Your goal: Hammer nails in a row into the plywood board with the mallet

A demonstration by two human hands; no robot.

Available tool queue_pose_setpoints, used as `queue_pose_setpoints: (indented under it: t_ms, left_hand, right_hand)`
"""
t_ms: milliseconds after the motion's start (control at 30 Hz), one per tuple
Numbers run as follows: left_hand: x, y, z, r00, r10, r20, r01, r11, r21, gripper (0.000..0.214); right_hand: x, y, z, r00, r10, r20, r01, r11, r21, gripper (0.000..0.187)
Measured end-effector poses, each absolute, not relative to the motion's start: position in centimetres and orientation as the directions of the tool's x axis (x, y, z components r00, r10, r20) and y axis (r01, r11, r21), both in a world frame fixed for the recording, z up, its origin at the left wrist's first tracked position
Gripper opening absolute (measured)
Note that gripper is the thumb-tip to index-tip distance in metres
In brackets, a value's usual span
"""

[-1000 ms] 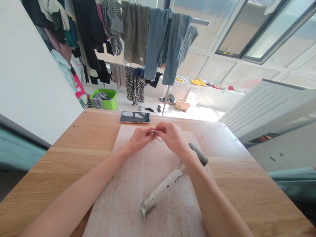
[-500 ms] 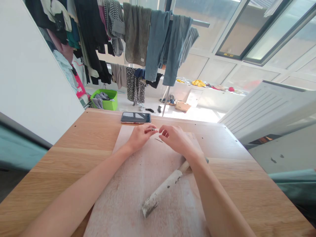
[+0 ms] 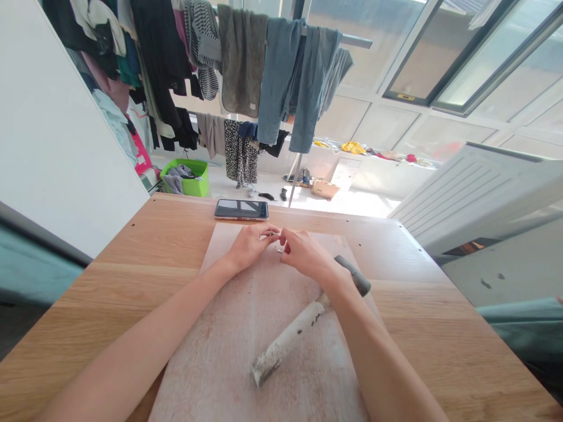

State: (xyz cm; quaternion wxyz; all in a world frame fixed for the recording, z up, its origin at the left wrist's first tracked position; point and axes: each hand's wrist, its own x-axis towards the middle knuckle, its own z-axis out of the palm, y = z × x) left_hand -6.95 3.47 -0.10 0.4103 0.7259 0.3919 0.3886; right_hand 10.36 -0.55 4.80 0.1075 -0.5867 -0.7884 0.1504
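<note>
Head view: a small metal piece [image 3: 274, 234], perhaps a nail, too tiny to be sure, over the far end of the board [image 3: 229, 351].
Left hand [image 3: 250, 245]: fingertips pinch the piece.
Right hand [image 3: 305, 255]: fingers curled, tips touching it; grip cannot be told.
Hammer [image 3: 290, 340]: flat on the board, under the right forearm.
Phone [image 3: 241, 208]: on the bench [image 3: 145, 258], beyond the board.

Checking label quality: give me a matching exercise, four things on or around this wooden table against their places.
1 dark flat smartphone
2 hammer with pale stained wooden handle
3 bright green plastic basket
4 small thin metal piece

A on the floor beyond the wooden table
B at the fingertips of the left hand
C at the table's far edge
D lying on the pale board

Pairs: 1-C; 2-D; 3-A; 4-B
</note>
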Motion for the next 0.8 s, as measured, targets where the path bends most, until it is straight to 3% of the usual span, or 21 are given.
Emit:
queue_pose_setpoints:
  t_ms: [300, 533, 800]
  left_hand:
    - [-6.8, 3.4, -0.2, 0.398, 0.888, 0.23, 0.254, -0.347, 0.903, 0.027]
    - [-6.6, 3.1, -0.2, 0.441, 0.857, 0.269, 0.298, -0.422, 0.856, 0.025]
    - [-6.7, 2.9, 0.0, 0.495, 0.804, 0.328, 0.357, -0.533, 0.767, 0.02]
  right_hand:
    - [10.2, -0.2, 5.0, -0.236, 0.969, 0.066, 0.857, 0.24, -0.457, 0.011]
    - [10.1, 0.1, 3.9, -0.178, 0.976, 0.125, 0.8, 0.217, -0.559, 0.017]
    - [10.4, 0.3, 4.0, -0.164, 0.977, 0.135, 0.779, 0.212, -0.59, 0.019]
